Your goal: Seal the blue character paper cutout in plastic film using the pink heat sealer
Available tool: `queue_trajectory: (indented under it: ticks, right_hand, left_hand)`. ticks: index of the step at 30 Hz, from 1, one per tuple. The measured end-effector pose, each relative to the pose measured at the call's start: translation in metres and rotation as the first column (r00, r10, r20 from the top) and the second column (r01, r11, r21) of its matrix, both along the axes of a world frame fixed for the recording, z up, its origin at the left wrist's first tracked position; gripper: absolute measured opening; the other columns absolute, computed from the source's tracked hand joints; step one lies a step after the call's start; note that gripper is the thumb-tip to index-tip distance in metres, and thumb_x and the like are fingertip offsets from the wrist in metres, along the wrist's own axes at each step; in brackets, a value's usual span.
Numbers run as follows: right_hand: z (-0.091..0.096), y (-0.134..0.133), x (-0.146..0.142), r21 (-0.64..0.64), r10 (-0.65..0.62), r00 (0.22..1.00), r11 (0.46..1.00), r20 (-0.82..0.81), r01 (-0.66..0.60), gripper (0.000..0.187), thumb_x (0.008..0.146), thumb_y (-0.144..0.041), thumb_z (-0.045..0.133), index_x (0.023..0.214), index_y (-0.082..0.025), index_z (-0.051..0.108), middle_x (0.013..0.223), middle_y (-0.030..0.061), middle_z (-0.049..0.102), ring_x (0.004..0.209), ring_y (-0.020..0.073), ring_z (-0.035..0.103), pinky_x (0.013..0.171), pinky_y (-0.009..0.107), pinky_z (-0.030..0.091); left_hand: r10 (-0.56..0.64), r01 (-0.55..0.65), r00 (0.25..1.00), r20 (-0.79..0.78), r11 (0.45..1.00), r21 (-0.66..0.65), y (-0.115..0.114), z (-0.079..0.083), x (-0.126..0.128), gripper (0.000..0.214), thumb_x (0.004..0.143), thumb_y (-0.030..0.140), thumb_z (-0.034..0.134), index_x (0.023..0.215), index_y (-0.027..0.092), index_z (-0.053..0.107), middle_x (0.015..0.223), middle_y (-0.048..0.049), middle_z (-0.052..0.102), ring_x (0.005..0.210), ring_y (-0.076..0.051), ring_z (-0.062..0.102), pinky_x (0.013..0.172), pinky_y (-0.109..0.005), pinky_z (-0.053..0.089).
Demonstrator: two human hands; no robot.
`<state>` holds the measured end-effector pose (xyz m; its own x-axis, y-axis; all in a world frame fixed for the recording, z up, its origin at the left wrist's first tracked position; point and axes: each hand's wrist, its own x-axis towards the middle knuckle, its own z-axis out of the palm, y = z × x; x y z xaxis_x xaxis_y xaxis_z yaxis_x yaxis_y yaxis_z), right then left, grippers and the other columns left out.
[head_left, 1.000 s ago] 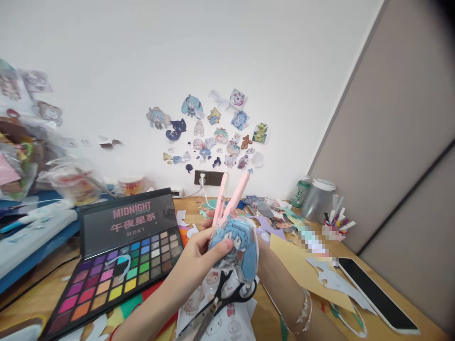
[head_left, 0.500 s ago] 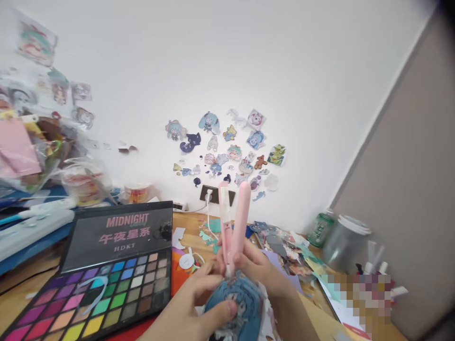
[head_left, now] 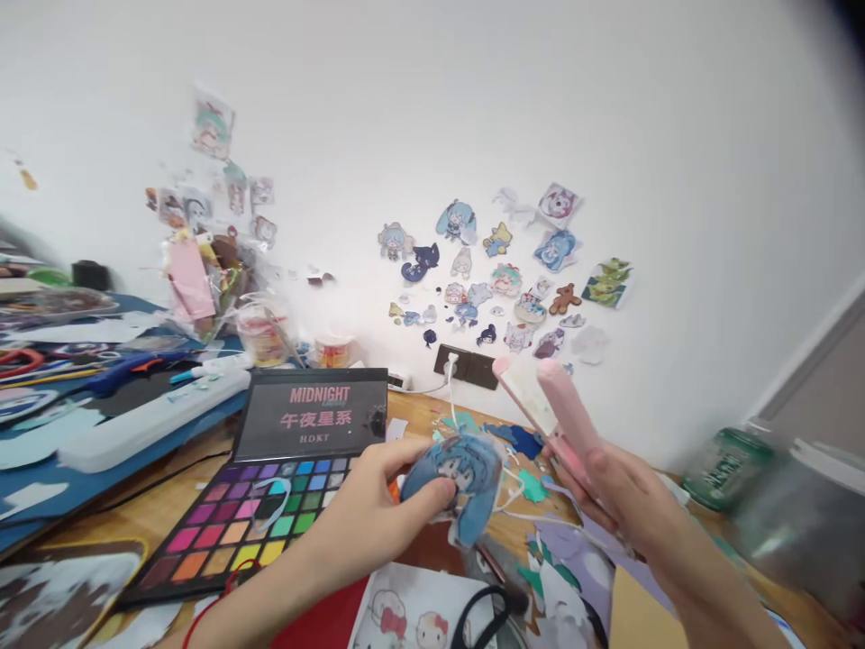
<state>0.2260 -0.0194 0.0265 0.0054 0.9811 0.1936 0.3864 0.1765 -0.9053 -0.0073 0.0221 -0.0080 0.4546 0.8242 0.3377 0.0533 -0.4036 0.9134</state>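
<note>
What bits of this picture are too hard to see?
Head view:
Black scissors: cut off by the bottom edge.
Green jar and grey lidded tub: blurred.
Pink two-armed clamp tool: base hidden in the right hand.
Blue-haired cartoon cutout: partly covered by the left hand thumb.

An open eyeshadow palette [head_left: 270, 487] lies on the wooden bench [head_left: 135, 518], and its lid stands up toward the wall. Many cartoon stickers [head_left: 500, 270] are on the wall, above a black socket [head_left: 466, 366] with a white plug in it. At the near edge, black scissors [head_left: 501, 602] lie beside a sticker sheet [head_left: 405, 617]. A long white case [head_left: 152, 422] lies at the left. A green jar [head_left: 716, 464] stands at the far right and is blurred.
</note>
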Motion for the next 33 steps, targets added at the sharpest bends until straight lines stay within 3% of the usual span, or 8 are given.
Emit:
queue_trajectory:
  ticks: [3,6,13,27,33]
  right_hand:
    - [0.002,-0.004,-0.006,-0.001,0.032,0.996,0.999,0.088,-0.032,0.044,0.081,-0.061,0.042,0.072,-0.019,0.048,0.050,-0.0055,0.031,0.046,0.0097,0.026,0.046,0.026,0.019]
    - [0.002,-0.006,-0.011,-0.023,0.092,0.989,0.996,0.113,-0.090,0.039,0.082,-0.056,0.046,0.074,-0.018,0.051,0.055,-0.0047,0.035,0.047,0.0085,0.024,0.046,0.025,0.017]
    - [-0.003,-0.008,-0.021,-0.031,0.198,0.973,0.980,0.121,-0.196,0.040,0.082,-0.054,0.047,0.067,-0.017,0.051,0.056,-0.0034,0.037,0.046,0.0081,0.028,0.046,0.026,0.017]
    - [-0.001,-0.009,-0.018,-0.081,0.202,0.954,0.979,0.222,-0.189,0.040,0.081,-0.056,0.046,0.073,-0.018,0.053,0.062,-0.0013,0.042,0.050,0.0095,0.032,0.046,0.025,0.020]
    - [0.002,-0.011,-0.025,-0.066,0.174,0.955,0.984,0.241,-0.163,0.038,0.081,-0.055,0.047,0.074,-0.018,0.054,0.056,-0.0042,0.033,0.048,0.0092,0.028,0.044,0.024,0.019]
  left_hand:
    - [-0.024,0.029,0.997,0.071,0.997,-0.074,-0.003,0.003,-0.002,0.018,0.080,0.030,0.053,0.083,0.015,0.063,0.077,-0.0029,0.062,0.077,-0.019,0.057,0.071,-0.027,0.048]
    - [-0.034,0.049,0.994,0.108,0.989,-0.138,-0.008,0.010,-0.003,0.016,0.080,0.029,0.054,0.082,0.015,0.062,0.075,-0.0017,0.061,0.072,-0.017,0.056,0.067,-0.025,0.049]
    - [-0.022,0.026,0.999,0.031,0.993,-0.116,-0.015,0.022,-0.006,0.014,0.079,0.026,0.052,0.078,0.014,0.060,0.072,-0.0015,0.059,0.070,-0.016,0.054,0.066,-0.024,0.045]
    - [-0.047,0.052,0.998,0.043,0.992,-0.112,-0.013,0.015,-0.008,0.009,0.078,0.021,0.050,0.075,0.015,0.057,0.066,0.0026,0.052,0.061,-0.010,0.045,0.056,-0.019,0.038]
    - [-0.041,0.042,0.999,0.018,0.996,-0.081,-0.015,0.019,-0.009,0.009,0.077,0.019,0.050,0.072,0.015,0.056,0.063,0.0027,0.051,0.058,-0.010,0.043,0.054,-0.019,0.037]
